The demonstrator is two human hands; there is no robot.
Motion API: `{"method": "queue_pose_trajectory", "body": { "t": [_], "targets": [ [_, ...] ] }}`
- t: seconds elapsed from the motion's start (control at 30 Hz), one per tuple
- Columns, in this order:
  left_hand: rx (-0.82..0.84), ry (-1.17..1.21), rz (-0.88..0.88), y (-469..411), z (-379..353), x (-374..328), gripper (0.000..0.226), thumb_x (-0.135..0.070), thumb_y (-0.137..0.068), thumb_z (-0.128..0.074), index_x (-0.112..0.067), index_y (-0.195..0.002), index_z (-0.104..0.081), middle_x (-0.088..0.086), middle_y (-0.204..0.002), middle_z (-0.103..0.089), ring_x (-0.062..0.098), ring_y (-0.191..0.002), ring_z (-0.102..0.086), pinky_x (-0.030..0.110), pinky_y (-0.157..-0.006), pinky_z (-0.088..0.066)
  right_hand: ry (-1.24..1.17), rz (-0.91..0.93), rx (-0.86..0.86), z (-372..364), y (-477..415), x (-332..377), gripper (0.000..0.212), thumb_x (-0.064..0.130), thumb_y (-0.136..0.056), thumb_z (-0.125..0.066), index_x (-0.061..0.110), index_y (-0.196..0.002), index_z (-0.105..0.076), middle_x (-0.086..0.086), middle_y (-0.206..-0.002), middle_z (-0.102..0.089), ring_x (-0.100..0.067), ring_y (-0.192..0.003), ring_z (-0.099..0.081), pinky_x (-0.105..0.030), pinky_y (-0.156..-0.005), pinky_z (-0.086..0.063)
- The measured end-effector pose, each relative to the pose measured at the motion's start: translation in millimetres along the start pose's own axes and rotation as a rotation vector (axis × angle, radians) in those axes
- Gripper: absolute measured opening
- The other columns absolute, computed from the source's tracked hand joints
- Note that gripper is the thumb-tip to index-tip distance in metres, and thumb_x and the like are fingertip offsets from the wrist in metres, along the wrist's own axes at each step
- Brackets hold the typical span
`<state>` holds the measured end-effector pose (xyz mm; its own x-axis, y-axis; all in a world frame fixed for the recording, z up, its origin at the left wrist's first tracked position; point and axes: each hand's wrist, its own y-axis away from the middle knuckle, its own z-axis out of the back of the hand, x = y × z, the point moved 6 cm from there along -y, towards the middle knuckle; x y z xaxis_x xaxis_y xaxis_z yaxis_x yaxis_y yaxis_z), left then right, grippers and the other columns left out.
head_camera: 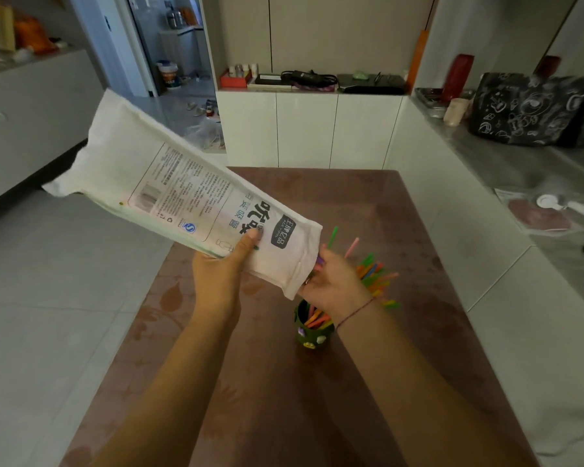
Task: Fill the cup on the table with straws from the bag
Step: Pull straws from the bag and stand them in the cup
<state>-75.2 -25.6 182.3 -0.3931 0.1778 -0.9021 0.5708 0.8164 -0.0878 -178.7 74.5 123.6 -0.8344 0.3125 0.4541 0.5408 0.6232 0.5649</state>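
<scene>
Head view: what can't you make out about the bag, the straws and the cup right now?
Bag contents, head view: opaque wrapper hides what remains inside.
Right hand grip, head view: blurred and partly behind the bag's edge; unclear whether it pinches the straws.
Cup fill level, head view: the right wrist covers part of its rim.
Bag's small print, head view: too small to read.

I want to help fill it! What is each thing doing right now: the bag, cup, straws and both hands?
Bag: lifted off the table, tilted, mouth end lowest.
Left hand: grips the bag near its mouth.
Right hand: fingers at the bag's mouth; what it holds is hidden.
Cup: upright on the table, partly full.
Straws: many stand in the cup, leaning.
</scene>
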Motion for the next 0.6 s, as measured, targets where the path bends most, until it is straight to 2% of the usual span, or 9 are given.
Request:
{"method": "queue_pose_trajectory", "body": {
  "t": [0.1,0.2,0.3,0.37,0.4,0.5,0.6],
  "targets": [
    [-0.084,0.094,0.121,-4.6,15.7,16.6,0.038,-0.003,-0.082,-0.069,-0.030,-0.108,-0.060,0.000,-0.110,-0.072,0.019,-0.102,-0.069,0.039,-0.083,-0.058,0.028,0.087,-0.024,-0.7,2.9,7.6,0.013,0.011,-0.092,-0.049,0.005,-0.095,-0.060,-0.014,-0.090,-0.063,-0.029,-0.082,-0.062,-0.044,-0.072,-0.055],
    [-0.148,0.268,0.288,-6.1,27.8,38.9,0.034,-0.003,-0.085,-0.066,-0.023,-0.111,-0.059,0.007,-0.118,-0.069,0.021,-0.102,-0.069,0.037,-0.079,-0.059,0.194,0.166,-0.006,-3.5,12.1,15.5,0.023,0.012,-0.092,-0.051,0.001,-0.109,-0.062,-0.013,-0.089,-0.065,-0.025,-0.080,-0.064,-0.038,-0.071,-0.056],
    [-0.210,0.387,0.378,-5.4,32.1,51.9,0.037,-0.002,-0.086,-0.064,-0.018,-0.118,-0.058,0.007,-0.116,-0.069,0.020,-0.100,-0.069,0.035,-0.071,-0.061,0.528,0.303,-0.034,-3.4,20.6,25.9,0.022,0.022,-0.093,-0.050,0.013,-0.106,-0.066,-0.005,-0.089,-0.068,-0.017,-0.076,-0.065,-0.032,-0.070,-0.055],
    [-0.222,0.416,0.388,-6.0,31.8,55.7,0.038,-0.001,-0.087,-0.063,-0.018,-0.120,-0.057,0.005,-0.112,-0.071,0.017,-0.093,-0.071,0.032,-0.063,-0.060,0.736,0.425,-0.047,-2.7,23.9,33.4,0.019,0.026,-0.093,-0.052,0.019,-0.106,-0.065,-0.002,-0.096,-0.068,-0.015,-0.081,-0.064,-0.031,-0.072,-0.054],
    [-0.216,0.424,0.388,-6.3,30.8,56.4,0.036,-0.001,-0.087,-0.062,-0.019,-0.118,-0.058,0.004,-0.110,-0.071,0.016,-0.090,-0.072,0.031,-0.061,-0.059,0.830,0.497,-0.043,-2.7,25.3,36.6,0.018,0.026,-0.091,-0.055,0.021,-0.105,-0.064,-0.001,-0.099,-0.068,-0.014,-0.085,-0.064,-0.027,-0.068,-0.054],
    [-0.188,0.458,0.405,-6.2,27.7,58.7,0.033,-0.003,-0.088,-0.061,-0.020,-0.115,-0.058,0.003,-0.104,-0.074,0.017,-0.089,-0.072,0.032,-0.061,-0.059,0.972,0.638,-0.017,-0.2,28.5,42.7,0.016,0.022,-0.087,-0.061,0.021,-0.102,-0.067,-0.001,-0.096,-0.070,-0.014,-0.083,-0.065,-0.016,-0.055,-0.047],
    [-0.127,0.507,0.427,-6.6,26.3,60.4,0.033,-0.007,-0.088,-0.061,-0.022,-0.117,-0.058,0.004,-0.108,-0.072,0.019,-0.096,-0.071,0.036,-0.068,-0.061,1.065,0.652,0.060,-1.4,32.5,46.1,0.013,0.020,-0.085,-0.065,0.020,-0.097,-0.070,0.001,-0.089,-0.073,-0.013,-0.080,-0.068,-0.022,-0.062,-0.055]
  ]
}}
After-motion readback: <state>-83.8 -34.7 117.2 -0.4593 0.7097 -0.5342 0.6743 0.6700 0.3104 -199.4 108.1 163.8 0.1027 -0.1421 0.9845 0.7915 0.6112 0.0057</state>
